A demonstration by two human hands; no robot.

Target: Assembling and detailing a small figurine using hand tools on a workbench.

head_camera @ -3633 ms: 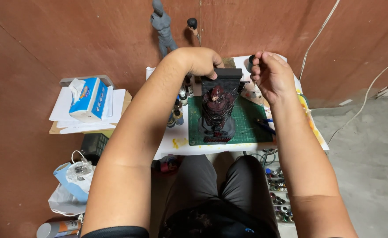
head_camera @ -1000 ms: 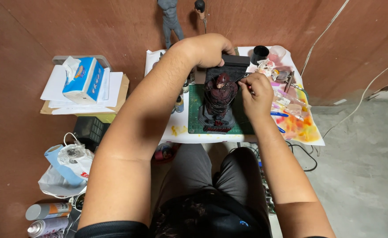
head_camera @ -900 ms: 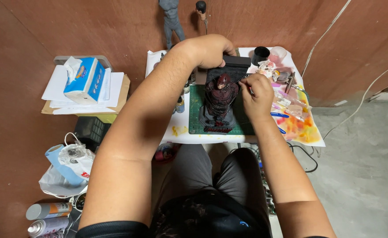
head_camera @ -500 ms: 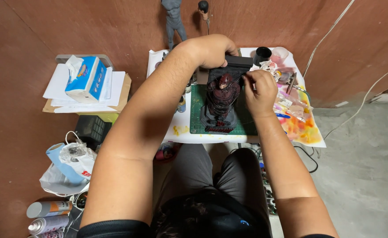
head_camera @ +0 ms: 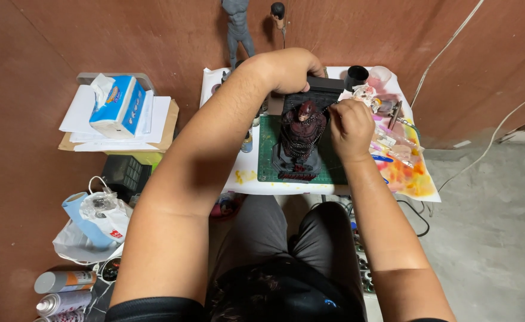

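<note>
Your left hand (head_camera: 289, 70) clamps the dark red figurine (head_camera: 301, 138) at its backdrop; your right hand (head_camera: 351, 126), fingers pinched on a fine tool, works its shoulder. Detailing appears underway; the next stroke needs steadiness.

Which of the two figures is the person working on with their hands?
The dark red figure on the green cutting mat, between both hands. The plain grey figure stands apart, untouched, behind the small table by the wall.

Free room and obstacles around the dark red figure (head_camera: 301, 134)

The left hand (head_camera: 289, 68) blocked the figure's far side and the right hand (head_camera: 351, 125) its right. Small bottles (head_camera: 247, 142) crowded its left. Bare green mat (head_camera: 266, 156) and white tabletop (head_camera: 244, 182) lay open toward the near edge.
</note>
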